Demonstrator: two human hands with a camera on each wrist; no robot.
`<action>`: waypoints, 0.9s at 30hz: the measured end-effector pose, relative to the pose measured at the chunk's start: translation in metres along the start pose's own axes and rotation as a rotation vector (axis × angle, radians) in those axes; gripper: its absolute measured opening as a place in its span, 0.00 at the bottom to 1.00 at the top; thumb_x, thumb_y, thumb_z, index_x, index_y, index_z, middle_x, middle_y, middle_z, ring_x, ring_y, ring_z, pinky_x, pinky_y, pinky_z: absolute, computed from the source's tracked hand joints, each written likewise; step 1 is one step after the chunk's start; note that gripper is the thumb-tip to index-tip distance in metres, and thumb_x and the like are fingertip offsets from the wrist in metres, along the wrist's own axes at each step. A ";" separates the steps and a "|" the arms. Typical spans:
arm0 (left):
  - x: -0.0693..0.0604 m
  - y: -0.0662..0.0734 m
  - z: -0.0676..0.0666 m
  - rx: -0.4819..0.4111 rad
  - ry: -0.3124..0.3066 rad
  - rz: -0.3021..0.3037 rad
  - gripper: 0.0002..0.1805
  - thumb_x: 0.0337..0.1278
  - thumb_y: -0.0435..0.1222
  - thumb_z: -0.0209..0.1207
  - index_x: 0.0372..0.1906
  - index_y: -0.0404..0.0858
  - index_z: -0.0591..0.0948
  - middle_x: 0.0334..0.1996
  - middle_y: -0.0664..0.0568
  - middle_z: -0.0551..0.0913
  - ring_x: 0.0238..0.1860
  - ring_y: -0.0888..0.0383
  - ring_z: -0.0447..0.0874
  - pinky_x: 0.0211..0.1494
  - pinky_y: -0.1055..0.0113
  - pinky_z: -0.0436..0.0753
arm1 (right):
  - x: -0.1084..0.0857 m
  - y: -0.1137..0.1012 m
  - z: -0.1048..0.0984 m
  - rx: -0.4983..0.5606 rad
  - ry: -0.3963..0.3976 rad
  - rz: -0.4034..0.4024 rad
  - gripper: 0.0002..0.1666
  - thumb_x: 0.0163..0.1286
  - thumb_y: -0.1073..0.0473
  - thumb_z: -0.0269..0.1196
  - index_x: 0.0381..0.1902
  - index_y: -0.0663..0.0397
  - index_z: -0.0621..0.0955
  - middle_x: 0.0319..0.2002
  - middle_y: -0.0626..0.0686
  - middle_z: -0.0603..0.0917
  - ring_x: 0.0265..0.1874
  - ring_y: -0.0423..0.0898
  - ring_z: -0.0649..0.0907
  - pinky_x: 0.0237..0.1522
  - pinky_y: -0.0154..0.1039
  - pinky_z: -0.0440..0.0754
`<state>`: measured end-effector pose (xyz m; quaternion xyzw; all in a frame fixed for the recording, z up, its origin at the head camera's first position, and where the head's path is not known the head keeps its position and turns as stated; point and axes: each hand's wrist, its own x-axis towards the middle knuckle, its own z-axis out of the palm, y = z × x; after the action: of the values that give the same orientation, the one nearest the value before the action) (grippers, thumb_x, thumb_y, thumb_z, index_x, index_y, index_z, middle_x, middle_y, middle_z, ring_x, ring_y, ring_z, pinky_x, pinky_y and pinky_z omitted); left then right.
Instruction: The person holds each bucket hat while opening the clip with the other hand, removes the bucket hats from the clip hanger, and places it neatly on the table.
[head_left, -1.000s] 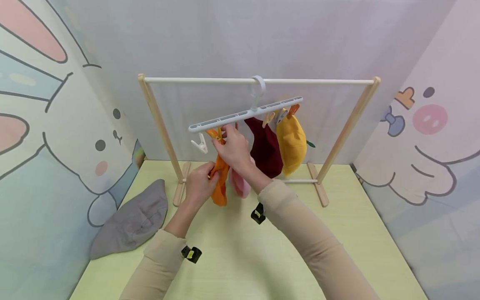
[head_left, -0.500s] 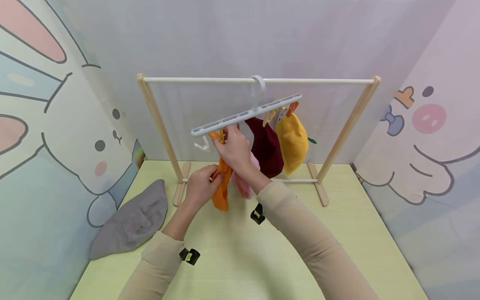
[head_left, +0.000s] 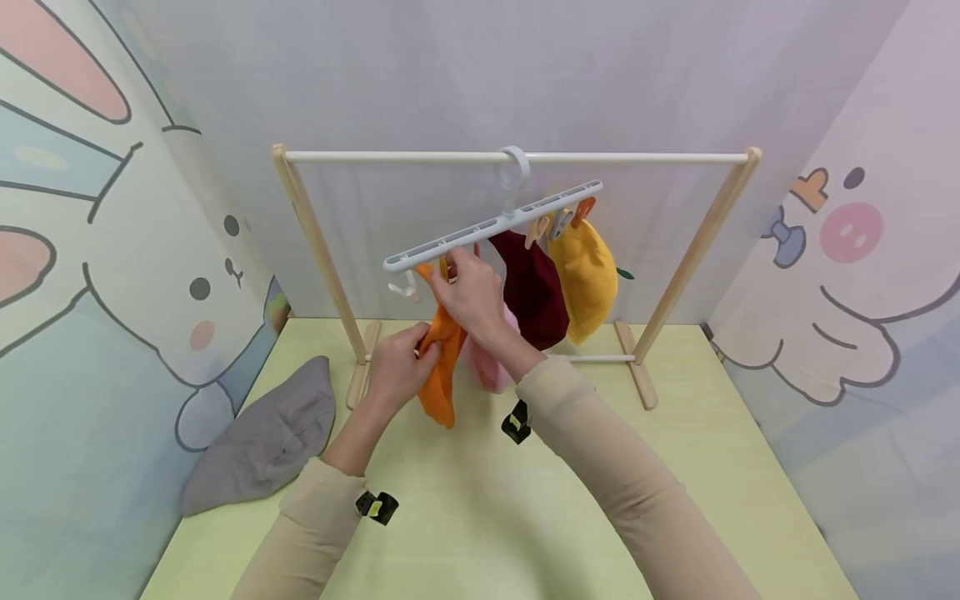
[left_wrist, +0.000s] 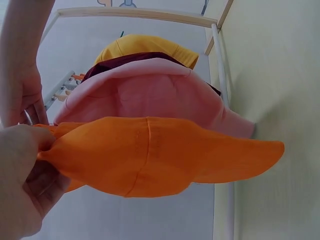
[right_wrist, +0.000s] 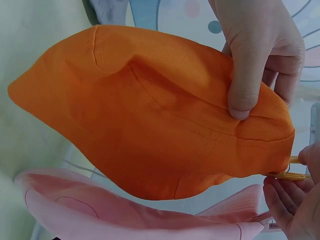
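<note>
Table (head_left: 675, 500), pale yellow-green. Drying rack (head_left: 375, 157), wooden posts, white rail. Hanger (head_left: 480, 231), white, hooked over the rail, tilted down leftward. Grey hat (head_left: 270, 442), on the table, left of the rack. Yellow hat (head_left: 588, 275) and maroon hat (head_left: 536, 296), hanging toward the right. Pink hat (left_wrist: 150, 95), next along. Orange hat (right_wrist: 160, 130), beneath the hanger's lower half, just beside the pink. Left hand (head_left: 401, 367), thumb and fingers closed on the orange cloth. Right hand (head_left: 472, 292), under the hanger, pinching a yellow clip (right_wrist: 287, 175) at the orange hat's edge; bite on cloth unclear. White clip (head_left: 405, 289), near the hanger's left end.
</note>
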<state>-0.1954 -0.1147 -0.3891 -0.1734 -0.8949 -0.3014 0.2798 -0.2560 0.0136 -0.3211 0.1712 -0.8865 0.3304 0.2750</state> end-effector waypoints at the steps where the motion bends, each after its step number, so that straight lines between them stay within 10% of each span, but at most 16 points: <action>1: 0.001 0.000 0.000 0.003 0.001 -0.001 0.03 0.51 0.32 0.59 0.28 0.36 0.79 0.19 0.48 0.79 0.20 0.56 0.77 0.23 0.67 0.77 | 0.000 0.000 0.000 0.003 0.007 0.005 0.12 0.61 0.50 0.61 0.32 0.52 0.76 0.29 0.47 0.84 0.28 0.41 0.83 0.29 0.37 0.77; 27: -0.004 -0.006 -0.005 0.046 -0.025 0.022 0.06 0.49 0.31 0.59 0.22 0.37 0.75 0.12 0.54 0.68 0.14 0.59 0.65 0.18 0.71 0.66 | 0.000 0.000 -0.005 0.048 0.018 0.073 0.09 0.62 0.50 0.59 0.28 0.48 0.79 0.28 0.45 0.85 0.22 0.41 0.79 0.25 0.35 0.74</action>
<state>-0.1930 -0.1235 -0.3911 -0.1803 -0.9030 -0.2755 0.2760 -0.2541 0.0166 -0.3175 0.1421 -0.8815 0.3628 0.2666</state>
